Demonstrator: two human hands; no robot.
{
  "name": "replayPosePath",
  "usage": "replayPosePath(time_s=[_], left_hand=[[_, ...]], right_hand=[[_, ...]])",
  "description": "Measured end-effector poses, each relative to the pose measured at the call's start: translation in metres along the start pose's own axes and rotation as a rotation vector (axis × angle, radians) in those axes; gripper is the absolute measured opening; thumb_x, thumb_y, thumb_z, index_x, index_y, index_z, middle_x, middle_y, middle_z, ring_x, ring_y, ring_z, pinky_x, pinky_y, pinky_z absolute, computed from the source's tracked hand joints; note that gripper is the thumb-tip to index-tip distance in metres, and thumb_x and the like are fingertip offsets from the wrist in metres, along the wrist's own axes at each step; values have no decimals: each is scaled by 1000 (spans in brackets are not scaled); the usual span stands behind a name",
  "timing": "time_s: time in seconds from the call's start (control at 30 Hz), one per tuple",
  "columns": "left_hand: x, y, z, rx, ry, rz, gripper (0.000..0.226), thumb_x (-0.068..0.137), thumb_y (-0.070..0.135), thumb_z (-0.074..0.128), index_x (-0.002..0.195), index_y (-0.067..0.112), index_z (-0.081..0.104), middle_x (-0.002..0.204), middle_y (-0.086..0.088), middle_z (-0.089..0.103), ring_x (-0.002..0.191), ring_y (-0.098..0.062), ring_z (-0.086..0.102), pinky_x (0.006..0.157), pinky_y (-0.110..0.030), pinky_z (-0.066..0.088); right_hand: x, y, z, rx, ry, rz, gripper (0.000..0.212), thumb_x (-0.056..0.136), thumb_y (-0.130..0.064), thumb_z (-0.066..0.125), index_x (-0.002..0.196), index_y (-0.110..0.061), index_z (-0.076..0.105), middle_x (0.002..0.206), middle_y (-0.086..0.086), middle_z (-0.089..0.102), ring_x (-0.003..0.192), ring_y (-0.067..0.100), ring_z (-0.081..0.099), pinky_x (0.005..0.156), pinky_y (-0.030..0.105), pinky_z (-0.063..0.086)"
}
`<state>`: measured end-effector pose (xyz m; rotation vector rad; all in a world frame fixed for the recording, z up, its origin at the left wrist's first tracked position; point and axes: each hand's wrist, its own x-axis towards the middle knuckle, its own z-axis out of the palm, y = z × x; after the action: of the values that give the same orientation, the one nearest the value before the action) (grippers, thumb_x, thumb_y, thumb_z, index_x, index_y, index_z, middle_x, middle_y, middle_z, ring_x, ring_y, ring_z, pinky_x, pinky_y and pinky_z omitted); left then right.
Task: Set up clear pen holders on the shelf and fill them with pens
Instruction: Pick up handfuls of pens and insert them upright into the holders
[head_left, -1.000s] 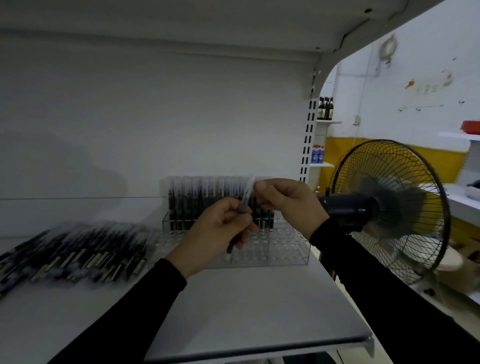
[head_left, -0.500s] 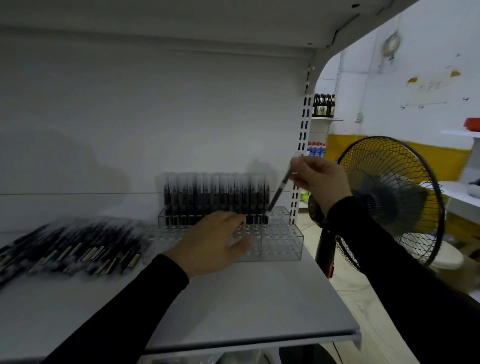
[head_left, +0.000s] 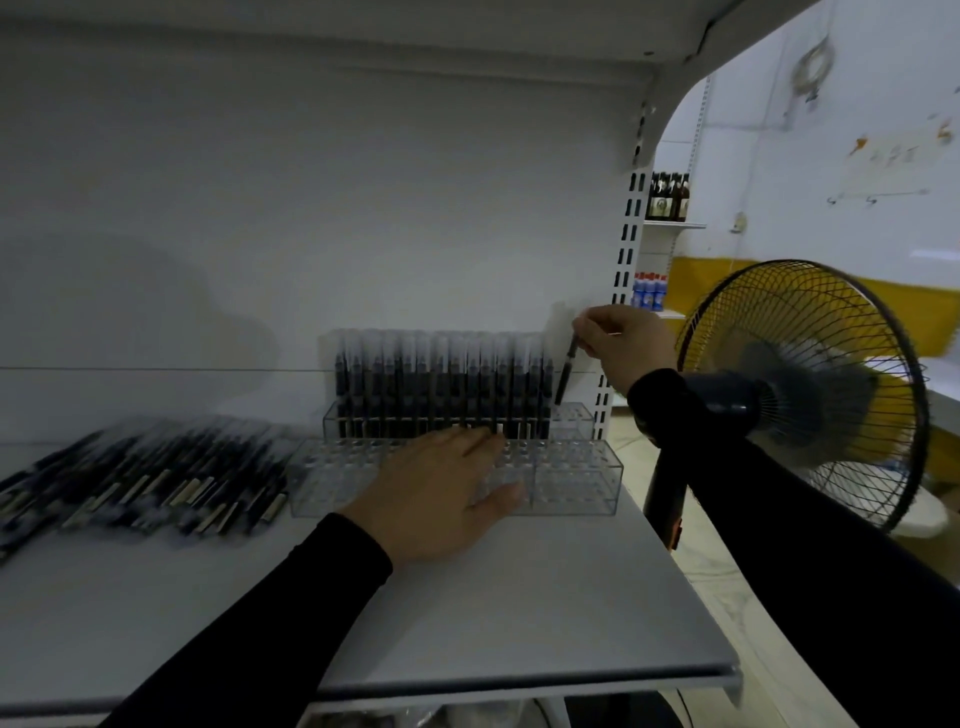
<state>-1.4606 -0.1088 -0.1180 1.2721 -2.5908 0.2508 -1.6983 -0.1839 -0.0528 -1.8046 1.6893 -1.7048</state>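
Note:
A clear stepped pen holder (head_left: 571, 480) stands on the white shelf (head_left: 519, 597) against the back wall. Its raised back tier is filled with upright black pens (head_left: 441, 384), except at the right end. My right hand (head_left: 621, 353) pinches the top of one black pen (head_left: 565, 374), tilted, with its tip just above the vacant holes at the back tier's right end. My left hand (head_left: 441, 493) rests flat with straight fingers on the holder's lower front tier. A pile of loose black pens (head_left: 145, 480) lies on the shelf to the left.
A standing fan (head_left: 800, 395) is close beside the shelf's right end, just behind my right forearm. The slotted shelf upright (head_left: 621, 291) rises at the back right. The shelf above (head_left: 363, 31) hangs low overhead. Bottles (head_left: 667, 197) stand on a far shelf.
A second ago both hands held the pen together in front of the holder. The left hand let go and settled on the front tier; the right hand carried the pen to the back tier's right end.

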Motion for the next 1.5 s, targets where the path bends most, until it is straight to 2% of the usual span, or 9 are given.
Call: replayPosePath(time_s=[0.17,0.5,0.77,0.87,0.97,1.1,1.27,1.4,1.5], left_hand=[[0,1,0,-11,14,1,91,80,71,3,155,22,19,162,1,21,147,-16,21,117,-24,11],[0,-1,3,0,5,13,93,80,75,5,155,22,17,163,1,18,147,-16,20,116,-23,10],[1,-1,2,-18,44,24,102,76,81,0,153,19,27,159,-2,29,143,-18,30,116,-26,18],[1,-5,-2,-99,111,37,94,83,74,12,147,11,40,151,-8,42,137,-23,41,114,-30,26],[-8,-17,-14,-132,162,2,89,85,71,19,143,8,46,145,-8,50,131,-22,47,111,-29,35],[-47,-56,-30,-120,199,-94,99,83,81,14,140,9,50,141,-8,53,126,-23,51,106,-24,32],[-115,-133,-47,16,227,-322,90,84,75,27,125,3,63,125,-17,65,115,-33,61,101,-37,43],[-166,-186,-64,81,98,-590,77,90,64,36,143,9,46,146,-13,48,134,-31,44,110,-38,32],[-186,-223,-70,108,-35,-718,67,98,54,41,149,11,36,150,-14,42,136,-32,40,111,-40,32]], right_hand=[[0,5,8,-137,-118,5,21,91,-29,62,97,-11,72,84,4,73,80,20,68,86,39,55],[-6,8,9,-320,-214,42,27,92,-30,60,88,-7,74,78,8,71,73,23,65,74,36,56],[-19,-4,-7,-390,-134,-29,30,94,-34,58,104,-10,71,104,5,70,94,21,63,82,25,45],[-34,-14,-9,-307,-123,-114,33,93,-39,57,110,-12,68,107,3,70,89,13,63,83,25,49],[-54,-31,-5,-285,-165,-245,38,92,-43,56,116,-16,65,116,3,65,97,15,61,87,27,50],[-84,-58,19,-341,-285,-394,46,92,-49,51,121,-16,62,124,5,60,113,20,55,94,19,36],[-115,-94,76,-354,-455,-493,51,94,-48,50,133,-15,54,138,7,50,125,22,48,104,25,34],[-137,-125,127,-293,-538,-567,48,94,-40,54,133,-11,54,139,11,49,127,27,47,107,26,33],[-153,-149,165,-252,-615,-568,51,96,-43,51,136,-13,50,142,11,46,127,27,45,108,31,34]])
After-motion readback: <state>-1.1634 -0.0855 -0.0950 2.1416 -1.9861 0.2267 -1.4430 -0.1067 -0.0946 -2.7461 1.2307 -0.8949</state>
